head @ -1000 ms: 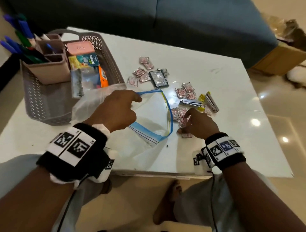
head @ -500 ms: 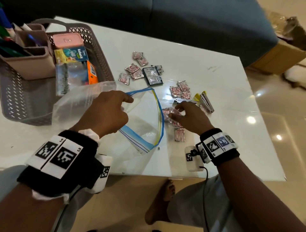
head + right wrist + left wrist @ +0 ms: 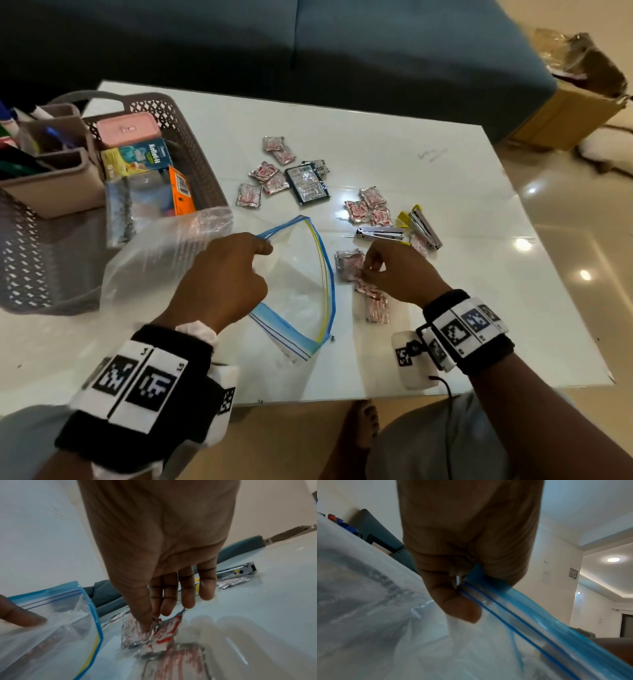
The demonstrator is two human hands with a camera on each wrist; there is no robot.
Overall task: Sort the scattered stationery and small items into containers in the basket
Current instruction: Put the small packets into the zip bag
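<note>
A clear zip bag with a blue and yellow seal lies on the white table, its mouth held agape. My left hand pinches the bag's blue seal between thumb and forefinger. Just right of the bag's mouth, my right hand pinches silver-and-red foil sachets off the tabletop; a few more sachets lie under and below it. Other sachets are scattered further back. The grey perforated basket stands at the left.
The basket holds a beige pen holder, a pink case and small boxes. Two metal staplers and a dark packet lie on the table. A blue sofa stands behind, a cardboard box at the right.
My right hand has slid left and forward over the sachets beside the bag and gathered them between its fingertips. The left hand keeps holding the bag's seal.
</note>
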